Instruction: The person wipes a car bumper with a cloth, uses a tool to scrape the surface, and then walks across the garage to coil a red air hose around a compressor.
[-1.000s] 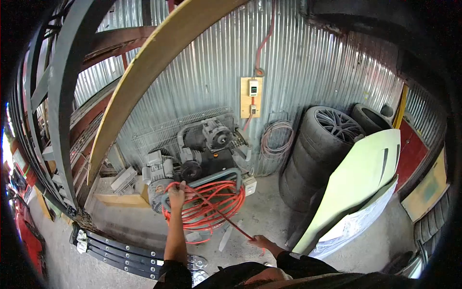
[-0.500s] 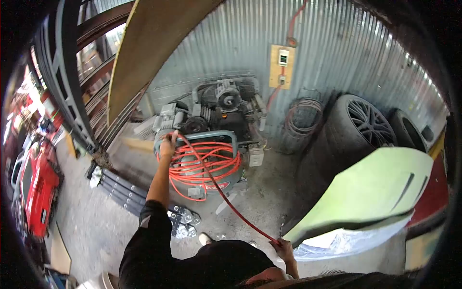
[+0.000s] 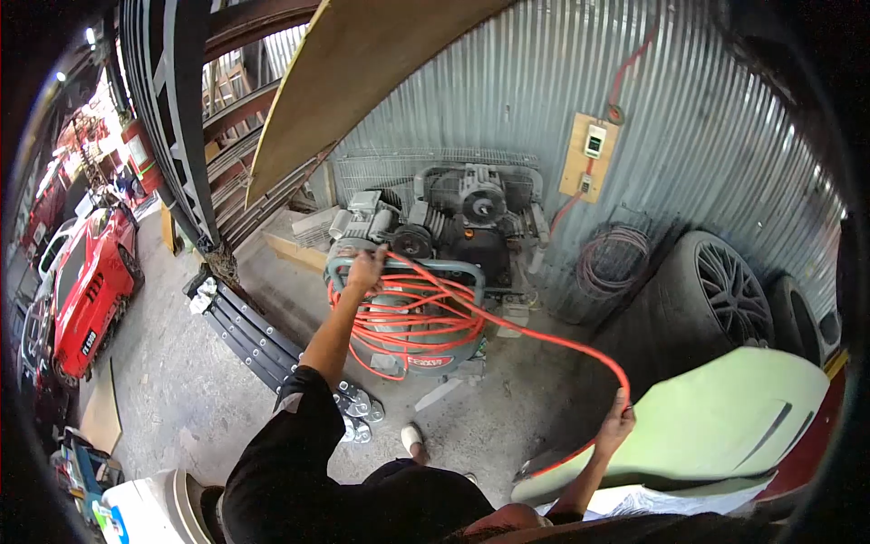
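An orange-red air hose [image 3: 546, 336] hangs in many loops on the front of a grey air compressor [image 3: 482, 207]. My left hand [image 3: 365, 272] is closed at the compressor's handle bar [image 3: 435, 266], on the hose at the left end of the loops. From there a length of hose arcs across to my right hand [image 3: 616, 423], whose fingers are wrapped round it, out to the right. Below that hand the hose trails down over a pale green car panel [image 3: 716, 422].
Wheels with tyres [image 3: 725, 286] stand against the corrugated wall. A wire coil [image 3: 613, 263] hangs beside them. Dark strips [image 3: 249, 337] lie on the floor to the left, near a white bucket [image 3: 149, 508]. Red cars [image 3: 95, 290] stand farther left.
My right hand has moved up and to the right with the hose, which now bows in an arc instead of running down straight. My left hand stays at the loops. The view has shifted.
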Motion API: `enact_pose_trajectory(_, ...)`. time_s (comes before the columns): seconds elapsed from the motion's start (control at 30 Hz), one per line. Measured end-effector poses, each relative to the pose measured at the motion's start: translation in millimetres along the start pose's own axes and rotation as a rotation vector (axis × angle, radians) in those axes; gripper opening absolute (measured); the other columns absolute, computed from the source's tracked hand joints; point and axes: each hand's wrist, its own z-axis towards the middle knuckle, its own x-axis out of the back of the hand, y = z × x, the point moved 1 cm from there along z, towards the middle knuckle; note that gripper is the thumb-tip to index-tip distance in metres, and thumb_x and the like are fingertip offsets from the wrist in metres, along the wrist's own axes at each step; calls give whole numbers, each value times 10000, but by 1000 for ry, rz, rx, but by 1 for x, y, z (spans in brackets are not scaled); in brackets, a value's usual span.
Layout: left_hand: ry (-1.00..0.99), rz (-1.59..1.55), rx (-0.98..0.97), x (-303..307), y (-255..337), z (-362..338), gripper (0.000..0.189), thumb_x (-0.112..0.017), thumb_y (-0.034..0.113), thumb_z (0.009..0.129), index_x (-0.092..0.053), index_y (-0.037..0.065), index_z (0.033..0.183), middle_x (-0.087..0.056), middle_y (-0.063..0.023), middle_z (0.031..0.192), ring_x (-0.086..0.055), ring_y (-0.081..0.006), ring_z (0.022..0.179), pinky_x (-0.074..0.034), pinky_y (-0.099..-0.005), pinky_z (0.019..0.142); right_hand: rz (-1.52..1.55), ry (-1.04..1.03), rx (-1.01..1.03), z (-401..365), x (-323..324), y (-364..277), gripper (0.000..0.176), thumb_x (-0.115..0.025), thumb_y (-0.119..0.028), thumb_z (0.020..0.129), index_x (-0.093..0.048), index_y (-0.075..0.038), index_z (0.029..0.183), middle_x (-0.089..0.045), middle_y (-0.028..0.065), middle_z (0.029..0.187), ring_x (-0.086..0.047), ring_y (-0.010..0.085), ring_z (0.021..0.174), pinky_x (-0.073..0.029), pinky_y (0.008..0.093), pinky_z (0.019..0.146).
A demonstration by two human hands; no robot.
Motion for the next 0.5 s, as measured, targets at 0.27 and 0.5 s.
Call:
enact_pose_trajectory(0.27, -384, 59, -191, 2, 5, 20, 621, -534, 485, 953, -561, -127, 859, -603, -185, 524, -624, -238, 411, -509, -338, 356, -126, 26, 9, 103, -58, 10, 579, -617, -530, 913, -365, -167, 539, -309, -73, 464, -256, 46, 369, -168, 265, 356)
enact_pose_trajectory(0.5, -390, -245, -268, 18, -15, 1, 520, -551, 306, 980, -425, -6, 1378, -601, -98, 560, -584, -152, 422, -466, -283, 382, -552, -220, 121, 114, -142, 85, 746, -601, -584, 891, -522, 103, 610, -386, 110, 523, -385, 191, 560, -375, 429, 539)
